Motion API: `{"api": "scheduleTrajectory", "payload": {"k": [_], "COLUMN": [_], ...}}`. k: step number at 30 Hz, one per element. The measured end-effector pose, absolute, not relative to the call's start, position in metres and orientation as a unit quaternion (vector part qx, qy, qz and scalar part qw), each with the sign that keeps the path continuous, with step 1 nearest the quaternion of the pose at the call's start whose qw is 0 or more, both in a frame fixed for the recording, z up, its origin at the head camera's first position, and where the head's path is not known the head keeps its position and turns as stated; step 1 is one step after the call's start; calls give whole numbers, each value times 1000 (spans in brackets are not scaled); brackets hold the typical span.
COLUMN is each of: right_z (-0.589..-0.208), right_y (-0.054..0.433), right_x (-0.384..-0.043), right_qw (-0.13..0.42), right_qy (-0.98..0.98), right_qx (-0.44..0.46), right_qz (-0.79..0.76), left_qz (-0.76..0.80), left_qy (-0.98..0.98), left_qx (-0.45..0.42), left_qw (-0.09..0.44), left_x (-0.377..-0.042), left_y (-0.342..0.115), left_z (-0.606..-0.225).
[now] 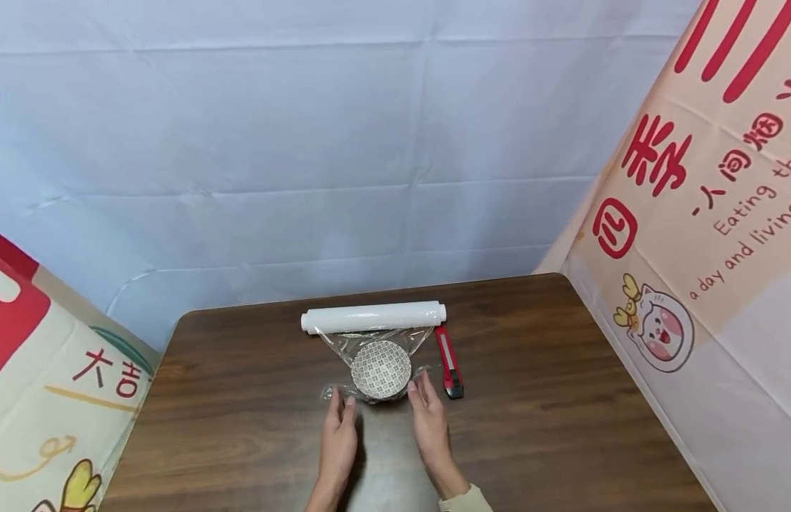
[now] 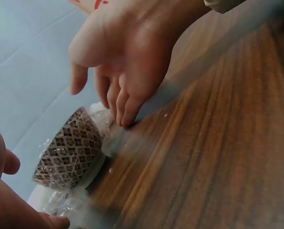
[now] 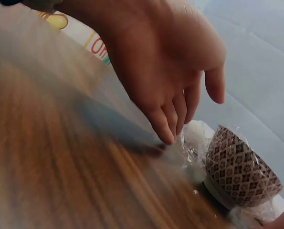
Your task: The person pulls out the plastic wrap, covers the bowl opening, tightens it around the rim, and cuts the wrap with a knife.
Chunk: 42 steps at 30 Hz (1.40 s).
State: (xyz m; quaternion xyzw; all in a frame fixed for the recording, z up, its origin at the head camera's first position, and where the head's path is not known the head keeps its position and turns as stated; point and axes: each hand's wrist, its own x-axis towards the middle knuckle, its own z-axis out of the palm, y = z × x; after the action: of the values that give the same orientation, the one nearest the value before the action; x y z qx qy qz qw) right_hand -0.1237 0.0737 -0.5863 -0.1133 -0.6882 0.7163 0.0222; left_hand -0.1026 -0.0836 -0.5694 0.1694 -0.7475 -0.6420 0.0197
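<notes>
A round bowl (image 1: 381, 370) with a small brown-and-white pattern stands upright on the table, its foot visible in both wrist views. Clear plastic wrap (image 1: 408, 340) runs from a white roll (image 1: 373, 317) over the bowl and bunches around its sides. My left hand (image 1: 339, 430) is at the bowl's near left, fingers extended by the loose edge of wrap. On the near right, my right hand (image 1: 430, 427) points straight fingers at the wrap beside the bowl. In the left wrist view, the fingertips of the right hand (image 2: 127, 62) reach down close to the tabletop.
A red utility knife (image 1: 449, 363) lies right of the bowl, its upper end by the roll's right end. The brown wooden table (image 1: 561, 427) backs onto a pale cloth wall (image 1: 273, 156). Printed cloths (image 1: 708, 284) hang along both sides.
</notes>
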Motion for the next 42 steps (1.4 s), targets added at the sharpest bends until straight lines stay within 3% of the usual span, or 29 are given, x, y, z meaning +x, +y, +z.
{"api": "scheduleTrajectory", "payload": {"k": [42], "right_z": [-594], "right_y": [63], "right_x": [-159], "right_qw": [30], "right_qy": [-746], "right_qx": [-132], "right_qz": [652], "left_qz": [-720], "left_qy": [-677], "left_qx": [153], "left_qw": [28], "left_x": [-152], "left_y": [-67], "left_z": [-584]}}
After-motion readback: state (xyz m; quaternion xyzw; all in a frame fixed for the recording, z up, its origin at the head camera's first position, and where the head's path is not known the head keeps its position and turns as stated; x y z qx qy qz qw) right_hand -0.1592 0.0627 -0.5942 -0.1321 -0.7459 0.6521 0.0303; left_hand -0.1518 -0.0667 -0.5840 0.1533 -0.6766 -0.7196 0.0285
